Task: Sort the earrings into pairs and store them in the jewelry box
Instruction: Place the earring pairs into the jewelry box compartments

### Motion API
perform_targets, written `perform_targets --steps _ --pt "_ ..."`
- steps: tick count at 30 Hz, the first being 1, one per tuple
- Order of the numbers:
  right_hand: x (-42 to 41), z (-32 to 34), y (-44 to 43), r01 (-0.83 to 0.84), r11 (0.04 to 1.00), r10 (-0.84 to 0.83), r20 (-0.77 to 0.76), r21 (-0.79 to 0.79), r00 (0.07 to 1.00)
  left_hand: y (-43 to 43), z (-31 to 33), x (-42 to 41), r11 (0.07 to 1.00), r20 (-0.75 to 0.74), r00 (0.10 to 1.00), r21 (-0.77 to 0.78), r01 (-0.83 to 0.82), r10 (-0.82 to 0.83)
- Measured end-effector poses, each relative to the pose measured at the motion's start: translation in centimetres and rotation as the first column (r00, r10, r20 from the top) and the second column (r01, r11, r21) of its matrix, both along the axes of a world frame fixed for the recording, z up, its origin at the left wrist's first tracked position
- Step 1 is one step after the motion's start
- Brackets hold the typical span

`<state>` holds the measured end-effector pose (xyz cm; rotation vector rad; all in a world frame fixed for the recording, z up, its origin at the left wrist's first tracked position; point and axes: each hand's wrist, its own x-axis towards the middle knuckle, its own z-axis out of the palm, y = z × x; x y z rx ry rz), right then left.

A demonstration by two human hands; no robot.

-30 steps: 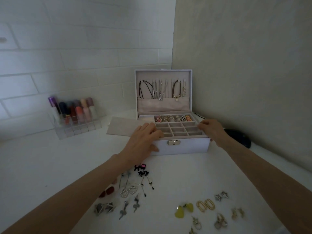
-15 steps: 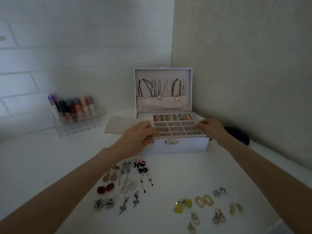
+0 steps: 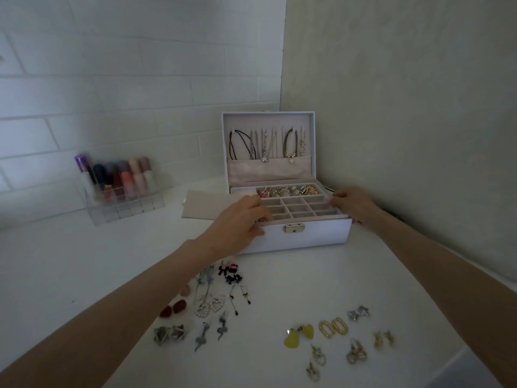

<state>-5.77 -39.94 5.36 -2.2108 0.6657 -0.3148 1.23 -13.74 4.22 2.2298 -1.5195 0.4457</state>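
Two hands are on the jewelry box (image 3: 307, 238) right now, one at each end. The left hand (image 3: 237, 222) sits over the front left corner with its fingers curled over the rim and the thumb down on the front face. The right hand (image 3: 353, 204) grips the right edge, fingers bent at the rim. Can't really tell if they're holding the outer wall or the inner tray, it's pretty dim.

The box stands open near the back corner of the white table (image 3: 84, 261), lid (image 3: 268, 120) upright with necklaces (image 3: 263, 147) hanging inside. A row of rings (image 3: 288, 191) fills the back of the tray, and the small square slots in front of it look bare. A metal clasp (image 3: 293, 228) sits in the middle of the front.

None of the earrings (image 3: 333, 327) are in the box; they lie on the table in front of it, mostly side by side in twos. Dark red ones (image 3: 173, 308), pearl hearts (image 3: 209, 306) and black bows (image 3: 230, 275) lie under the left forearm. Yellow hearts (image 3: 298, 336), gold ovals and silver stars (image 3: 359, 313) lie further right.

A beige pad (image 3: 201, 204) lies flat just left of the box, and a clear nail polish rack (image 3: 120, 191) stands by the tiled wall.
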Motion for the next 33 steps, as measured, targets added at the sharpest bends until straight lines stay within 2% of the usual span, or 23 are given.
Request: perform_targets --steps 7,11,14,16,18,19,21,23,26,28,33 --pt "-1.0 -0.4 -0.6 -0.006 1.0 0.006 0.02 -0.009 1.0 -0.4 -0.1 -0.8 0.999 -0.043 0.999 0.042 0.022 -0.02" --pt "-2.2 -0.7 -1.4 -0.005 1.0 0.004 0.055 0.017 0.998 -0.7 0.3 -1.4 0.992 -0.099 0.992 0.089 0.089 -0.08" --pt "-2.7 -0.9 -1.6 0.035 0.999 -0.033 0.054 -0.026 0.998 -0.4 1.0 -1.5 0.985 -0.13 0.986 0.123 0.121 -0.105" --pt "-2.7 -0.9 -1.5 0.059 0.989 -0.055 0.03 -0.138 0.998 0.2 1.5 -1.3 0.986 -0.13 0.984 0.101 0.133 -0.12" --pt "-3.0 -0.7 -0.6 0.093 0.917 -0.081 0.047 -0.388 0.996 1.2 1.7 -1.3 0.99 -0.116 0.985 0.042 0.133 -0.127" --pt "-3.2 -0.6 0.3 0.111 0.868 -0.067 0.108 -0.484 0.992 1.7 1.8 -1.4 0.992 -0.108 0.986 0.007 0.128 -0.126" --pt "-3.4 -0.3 2.6 0.128 0.808 0.033 0.262 -0.575 0.965 3.1 1.6 -1.8 0.991 -0.081 0.989 -0.07 0.118 -0.123" --pt "-3.6 0.2 5.5 0.076 0.794 0.166 0.335 -0.603 0.927 4.5 1.3 -2.5 0.987 -0.046 0.993 -0.119 0.104 -0.11" --pt "-3.9 0.5 9.7 -0.141 0.792 0.354 0.258 -0.594 0.899 6.1 0.8 -3.5 0.992 -0.004 0.998 -0.106 0.063 -0.064" --pt "-4.1 0.2 12.0 -0.265 0.756 0.457 0.193 -0.599 0.868 6.8 0.4 -3.6 0.998 0.055 0.998 -0.051 0.025 -0.022" --pt "-3.8 -1.3 15.0 -0.419 0.701 0.582 0.124 -0.577 0.804 8.5 -1.6 -3.0 0.996 0.081 0.993 0.029 -0.09 0.087"
